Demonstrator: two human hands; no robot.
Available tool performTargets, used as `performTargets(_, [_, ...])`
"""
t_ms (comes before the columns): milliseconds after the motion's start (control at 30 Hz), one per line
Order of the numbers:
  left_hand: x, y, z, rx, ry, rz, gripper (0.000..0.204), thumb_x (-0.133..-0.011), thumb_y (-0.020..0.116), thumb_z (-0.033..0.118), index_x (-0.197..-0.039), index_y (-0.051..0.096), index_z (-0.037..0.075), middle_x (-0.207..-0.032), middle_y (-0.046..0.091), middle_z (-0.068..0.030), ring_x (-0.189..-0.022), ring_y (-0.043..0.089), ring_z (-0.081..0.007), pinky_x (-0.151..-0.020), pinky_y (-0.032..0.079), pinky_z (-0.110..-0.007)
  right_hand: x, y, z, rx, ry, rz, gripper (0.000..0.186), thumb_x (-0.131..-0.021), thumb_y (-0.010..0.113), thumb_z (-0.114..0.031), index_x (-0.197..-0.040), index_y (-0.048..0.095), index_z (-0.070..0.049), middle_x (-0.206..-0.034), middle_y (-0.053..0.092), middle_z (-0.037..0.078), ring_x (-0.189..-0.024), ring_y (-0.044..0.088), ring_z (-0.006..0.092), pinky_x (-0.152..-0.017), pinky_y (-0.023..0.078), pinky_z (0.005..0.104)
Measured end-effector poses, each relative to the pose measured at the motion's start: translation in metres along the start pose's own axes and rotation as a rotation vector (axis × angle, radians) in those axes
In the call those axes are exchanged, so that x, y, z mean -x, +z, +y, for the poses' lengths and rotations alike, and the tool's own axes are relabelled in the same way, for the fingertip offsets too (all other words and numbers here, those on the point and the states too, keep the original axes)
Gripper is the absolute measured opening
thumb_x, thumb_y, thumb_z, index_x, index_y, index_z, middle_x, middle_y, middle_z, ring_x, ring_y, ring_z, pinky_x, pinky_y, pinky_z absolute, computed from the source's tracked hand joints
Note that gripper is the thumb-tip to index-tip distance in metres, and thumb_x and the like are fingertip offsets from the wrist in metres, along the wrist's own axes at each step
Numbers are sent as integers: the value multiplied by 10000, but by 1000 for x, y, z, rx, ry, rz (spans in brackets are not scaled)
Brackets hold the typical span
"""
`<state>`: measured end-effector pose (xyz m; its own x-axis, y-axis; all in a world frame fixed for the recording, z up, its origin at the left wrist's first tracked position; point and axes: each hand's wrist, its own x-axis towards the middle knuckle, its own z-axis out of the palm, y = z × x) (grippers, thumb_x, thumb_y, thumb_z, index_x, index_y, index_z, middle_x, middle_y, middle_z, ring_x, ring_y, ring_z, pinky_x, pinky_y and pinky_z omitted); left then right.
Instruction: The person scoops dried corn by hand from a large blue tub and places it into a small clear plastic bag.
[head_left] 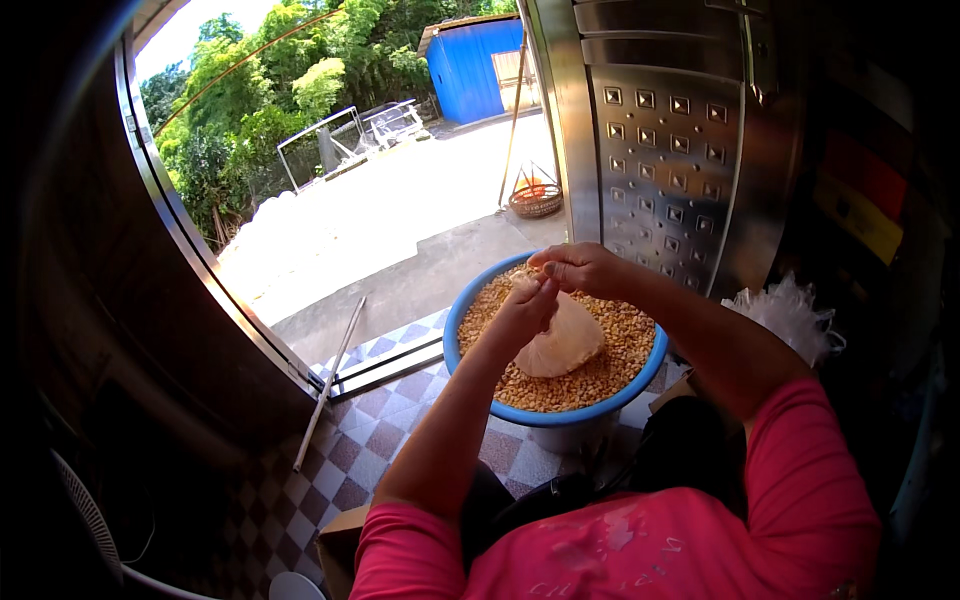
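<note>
In front of me a round blue basin point(455, 360) is filled with yellow corn kernels point(625, 350). A filled, pale translucent plastic bag point(562, 343) rests on the kernels. My left hand point(530, 306) is closed round the bag's gathered neck. Just above and to the right, my right hand point(580, 268) pinches at the top of the same neck, its fingertips meeting those of the left. The neck itself is mostly hidden by my fingers.
A bundle of clear plastic bags point(785, 320) lies right of the basin. Behind it stands an open metal door point(665, 150). A pale stick point(330, 385) leans by the threshold at left. Outside, a woven basket point(536, 200) rests near the door; a fan point(85, 510) is lower left.
</note>
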<state>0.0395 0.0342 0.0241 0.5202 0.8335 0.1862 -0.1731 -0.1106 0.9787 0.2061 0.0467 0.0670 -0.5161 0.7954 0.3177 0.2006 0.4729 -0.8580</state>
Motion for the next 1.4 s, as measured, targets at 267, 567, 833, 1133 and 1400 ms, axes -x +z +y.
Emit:
performTargets(267, [12,-2,11,-156,123,-24,351,-966,325,292,-1051,540,27,-694,537,-15,-633,486,-88,-626,393,-216,21,-7,-9,456,91,-37,152,-853,548,-123,-947,605,-17,-836,616,117,-762,580,201,-703,463,296])
performTargets(567, [-3,-39,-30,518,-97,-111,288,-942,415,221,-1086,538,5,-730,554,-23,-665,533,-94,-582,459,-241,34,31,-27,942,-475,-176,141,-748,544,-14,-863,616,-49,-885,542,122,-841,560,275,-752,471,328])
performTargets(833, [-6,-43,-57,509,-125,-65,219,-787,533,-12,-1004,527,17,-872,553,-68,-743,569,-145,-589,492,-267,5,38,-2,235,-265,-240,74,-763,589,-41,-820,610,-84,-845,503,61,-797,529,205,-695,437,276])
performTargets(1133, [6,-28,-48,120,89,-42,155,-796,569,69,-945,532,42,-816,537,-44,-766,549,-127,-617,462,-270,-1,34,5,371,-512,-89,33,-782,591,-99,-781,619,-80,-804,529,54,-729,554,187,-658,460,296])
performTargets(1400, [21,0,-16,307,-145,68,139,-800,558,50,-935,563,17,-812,573,-36,-689,552,-104,-624,451,-245,-1,32,10,404,-404,79,73,-742,645,-45,-801,658,-85,-776,553,69,-717,563,193,-632,454,288])
